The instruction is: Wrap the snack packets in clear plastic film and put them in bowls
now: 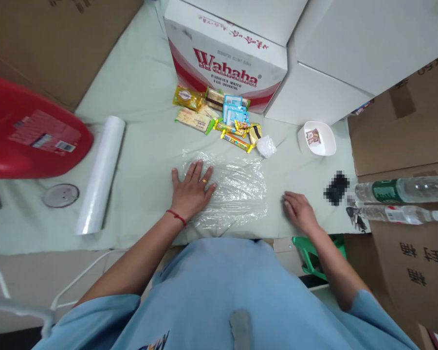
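Observation:
A crinkled sheet of clear plastic film (241, 189) lies on the pale green cloth of the table. Flat on its left part rests my left hand (191, 189), fingers spread, a ring on one finger and a red cord at the wrist. My right hand (300, 210) lies on the cloth to the right of the film, apart from it, holding nothing, with its fingers loosely bent. Beyond the film is a group of wrapped snacks: a pale packet (193, 119), a yellow packet (188, 98), blue sachets (235, 114) and thin yellow sticks (237, 142). A crumpled clear wad (266, 146) sits beside them.
A white film roll (101, 175) and red jug (32, 131) are on the left. Behind the snacks stands a Wahaha carton (226, 63). To the right are a white bowl (323, 138), keys (356, 218) and two bottles (405, 189) lying down.

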Demonstrator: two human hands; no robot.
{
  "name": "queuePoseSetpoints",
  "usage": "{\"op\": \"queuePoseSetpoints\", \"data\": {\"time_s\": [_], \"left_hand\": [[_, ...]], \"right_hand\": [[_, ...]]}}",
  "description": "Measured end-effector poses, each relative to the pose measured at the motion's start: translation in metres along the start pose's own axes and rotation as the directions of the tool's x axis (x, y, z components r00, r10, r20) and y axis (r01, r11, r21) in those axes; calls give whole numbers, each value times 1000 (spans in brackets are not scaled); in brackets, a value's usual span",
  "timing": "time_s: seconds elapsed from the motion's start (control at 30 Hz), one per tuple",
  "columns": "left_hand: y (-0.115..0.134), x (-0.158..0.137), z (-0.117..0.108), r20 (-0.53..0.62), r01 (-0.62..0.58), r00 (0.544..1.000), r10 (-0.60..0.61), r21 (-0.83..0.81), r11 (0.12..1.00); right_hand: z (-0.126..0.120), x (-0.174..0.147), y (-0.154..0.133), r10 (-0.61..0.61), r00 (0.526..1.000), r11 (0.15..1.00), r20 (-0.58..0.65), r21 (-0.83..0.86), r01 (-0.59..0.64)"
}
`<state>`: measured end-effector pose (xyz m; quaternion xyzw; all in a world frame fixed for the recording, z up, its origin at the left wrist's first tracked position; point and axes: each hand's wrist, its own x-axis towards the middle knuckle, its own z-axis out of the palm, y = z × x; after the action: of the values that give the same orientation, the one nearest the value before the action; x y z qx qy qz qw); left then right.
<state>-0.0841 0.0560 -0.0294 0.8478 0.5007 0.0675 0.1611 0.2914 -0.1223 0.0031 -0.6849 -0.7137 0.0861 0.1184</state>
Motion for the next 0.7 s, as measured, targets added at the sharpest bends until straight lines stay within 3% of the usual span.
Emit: {"op": "queuePoseSetpoints", "data": {"time_s": [0.13,0.27,0.33,0.4,0.5,0.63,0.7], "left_hand": [[-1,1,0,2,-2,1000,2,6,1000],[-1,0,0,-6,-13,1000,13,-3,1000],[-1,-1,1,-14,-11,1000,11,-4,1000],[-1,-1,1,-18,-7,1000,7,0,1000],[-1,-1,1,-11,-4,1000,4,8,1000],[-2,0,0,-2,-8,1000,8,19,1000],[-2,0,1,5,-4,1000,4,25,1000]], "right_hand": [[-12,68,4,-61,996,998,65,-19,62],[-5,146,-12,-202,962,969,184,-103,223],[0,176,-9,-201,953,949,226,-195,247],[2,196,5,-113,971,941,211,-290,172],[-3,216,35,82,991,928,104,-370,-38],[-11,234,51,295,955,894,-32,-344,-288],[-14,245,42,312,935,895,-169,-279,-349]]}}
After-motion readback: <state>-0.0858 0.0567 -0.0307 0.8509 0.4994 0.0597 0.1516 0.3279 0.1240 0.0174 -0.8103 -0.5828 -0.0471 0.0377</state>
